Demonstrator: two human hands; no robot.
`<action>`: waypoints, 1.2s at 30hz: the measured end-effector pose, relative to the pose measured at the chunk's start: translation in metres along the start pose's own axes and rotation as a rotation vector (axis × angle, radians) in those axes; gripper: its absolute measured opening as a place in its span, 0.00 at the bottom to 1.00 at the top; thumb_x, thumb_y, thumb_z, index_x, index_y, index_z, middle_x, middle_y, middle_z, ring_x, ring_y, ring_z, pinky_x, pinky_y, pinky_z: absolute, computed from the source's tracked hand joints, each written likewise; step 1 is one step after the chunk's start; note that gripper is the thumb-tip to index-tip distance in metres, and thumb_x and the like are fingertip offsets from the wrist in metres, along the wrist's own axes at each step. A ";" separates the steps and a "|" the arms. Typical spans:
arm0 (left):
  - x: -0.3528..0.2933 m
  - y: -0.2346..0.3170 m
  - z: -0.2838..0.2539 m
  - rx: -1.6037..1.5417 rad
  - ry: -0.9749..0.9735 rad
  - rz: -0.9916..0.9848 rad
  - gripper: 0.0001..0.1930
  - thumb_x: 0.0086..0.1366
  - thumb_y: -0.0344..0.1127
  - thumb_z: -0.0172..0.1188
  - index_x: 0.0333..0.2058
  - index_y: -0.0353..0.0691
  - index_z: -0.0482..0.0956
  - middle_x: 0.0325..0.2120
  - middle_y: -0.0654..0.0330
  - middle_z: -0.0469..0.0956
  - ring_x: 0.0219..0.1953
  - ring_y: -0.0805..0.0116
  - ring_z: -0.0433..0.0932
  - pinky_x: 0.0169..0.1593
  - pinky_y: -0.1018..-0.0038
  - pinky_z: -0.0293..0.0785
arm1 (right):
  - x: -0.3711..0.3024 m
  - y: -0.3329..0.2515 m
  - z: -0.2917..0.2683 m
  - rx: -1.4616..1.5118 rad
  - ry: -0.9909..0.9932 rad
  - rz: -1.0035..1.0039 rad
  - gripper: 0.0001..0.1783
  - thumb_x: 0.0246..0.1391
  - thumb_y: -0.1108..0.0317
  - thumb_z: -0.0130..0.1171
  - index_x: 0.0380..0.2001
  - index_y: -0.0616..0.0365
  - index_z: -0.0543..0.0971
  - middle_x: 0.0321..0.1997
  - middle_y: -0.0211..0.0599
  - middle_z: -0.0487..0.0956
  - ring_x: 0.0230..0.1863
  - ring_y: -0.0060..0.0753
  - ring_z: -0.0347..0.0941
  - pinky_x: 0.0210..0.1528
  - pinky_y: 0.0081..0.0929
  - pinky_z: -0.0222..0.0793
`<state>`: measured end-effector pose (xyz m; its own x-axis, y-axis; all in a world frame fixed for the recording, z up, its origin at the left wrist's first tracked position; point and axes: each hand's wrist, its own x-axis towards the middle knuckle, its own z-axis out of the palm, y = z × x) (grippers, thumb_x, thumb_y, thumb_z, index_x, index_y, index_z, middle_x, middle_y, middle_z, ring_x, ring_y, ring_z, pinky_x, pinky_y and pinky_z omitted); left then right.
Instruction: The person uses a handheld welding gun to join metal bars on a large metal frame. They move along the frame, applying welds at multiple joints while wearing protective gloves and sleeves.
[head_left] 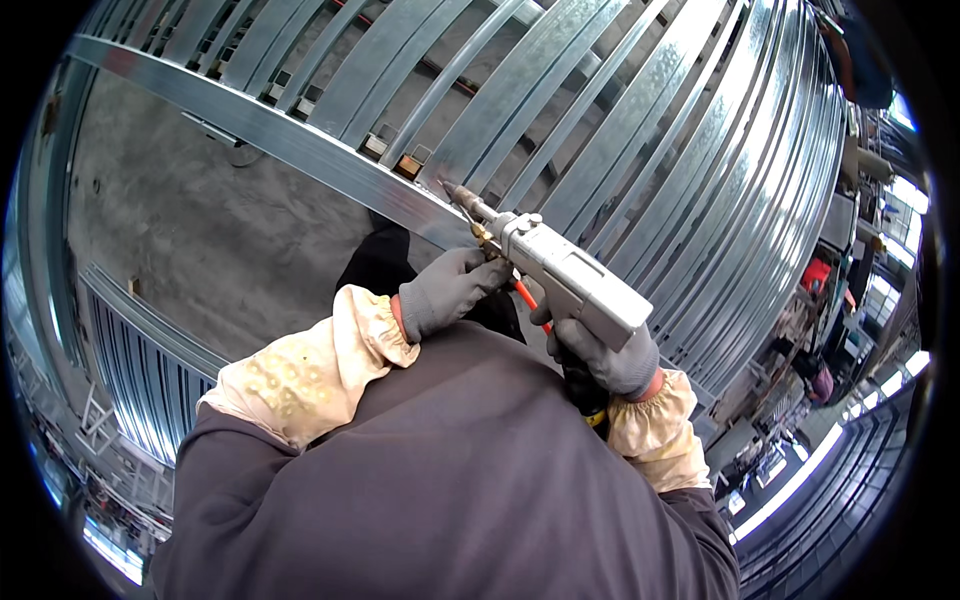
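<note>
The metal gun-shaped tool point(565, 280) sits in the middle of the view, tilted, with its thin brass tip point(462, 197) pointing up and to the left; the tip is right at the edge of a long shiny steel bar point(270, 135), though I cannot tell if it truly touches; the right hand point(605, 355), in a grey glove, is wrapped tight around the handle at the back of the tool; the left hand point(450, 288), also in a grey glove, is curled closed near the front of the tool, just under the tip end, with its fingers on the tool's neck; a thin orange tube point(527, 296) runs under the tool between the two hands; both arms wear pale cloth sleeve covers point(300, 370) with puffy cuffs over a dark grey top point(450, 480); behind the tool, many curved shiny steel strips point(680, 140) lie side by side like ribs; under the bar is a grey concrete floor point(190, 230); far to the right, small and blurry, a workshop point(840, 300) with bright windows shows.
</note>
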<state>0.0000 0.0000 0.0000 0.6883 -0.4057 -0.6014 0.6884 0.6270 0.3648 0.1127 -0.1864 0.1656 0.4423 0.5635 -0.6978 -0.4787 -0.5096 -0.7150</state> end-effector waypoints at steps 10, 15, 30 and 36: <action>-0.001 -0.004 -0.012 -0.135 0.068 0.088 0.16 0.75 0.40 0.58 0.48 0.31 0.79 0.31 0.70 0.76 0.30 0.84 0.68 0.34 0.84 0.65 | 0.031 -0.003 0.008 -0.063 -0.055 -0.021 0.35 0.63 0.70 0.61 0.71 0.62 0.63 0.45 0.40 0.83 0.35 0.23 0.78 0.37 0.23 0.75; 0.014 -0.019 0.007 -0.261 0.181 0.205 0.14 0.75 0.38 0.57 0.46 0.30 0.79 0.30 0.68 0.76 0.29 0.83 0.68 0.33 0.83 0.65 | 0.045 -0.013 -0.006 -0.171 -0.125 -0.094 0.33 0.63 0.73 0.60 0.70 0.63 0.65 0.44 0.39 0.83 0.34 0.22 0.77 0.37 0.23 0.75; 0.029 -0.030 0.022 -0.357 0.288 0.366 0.17 0.77 0.38 0.54 0.53 0.29 0.75 0.40 0.60 0.80 0.38 0.74 0.80 0.42 0.75 0.80 | 0.072 -0.008 -0.033 -0.396 -0.279 -0.269 0.41 0.54 0.72 0.67 0.70 0.61 0.64 0.48 0.45 0.85 0.45 0.39 0.85 0.47 0.31 0.79; 0.033 -0.033 0.023 -0.375 0.305 0.391 0.18 0.77 0.39 0.53 0.53 0.28 0.75 0.41 0.60 0.80 0.39 0.74 0.79 0.43 0.75 0.81 | 0.076 -0.013 -0.034 -0.434 -0.303 -0.211 0.42 0.54 0.72 0.68 0.71 0.60 0.64 0.47 0.44 0.85 0.43 0.38 0.85 0.46 0.31 0.79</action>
<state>0.0057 -0.0498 -0.0156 0.7388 0.0742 -0.6698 0.2336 0.9040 0.3579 0.1789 -0.1591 0.1201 0.2268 0.8109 -0.5394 -0.0197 -0.5499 -0.8350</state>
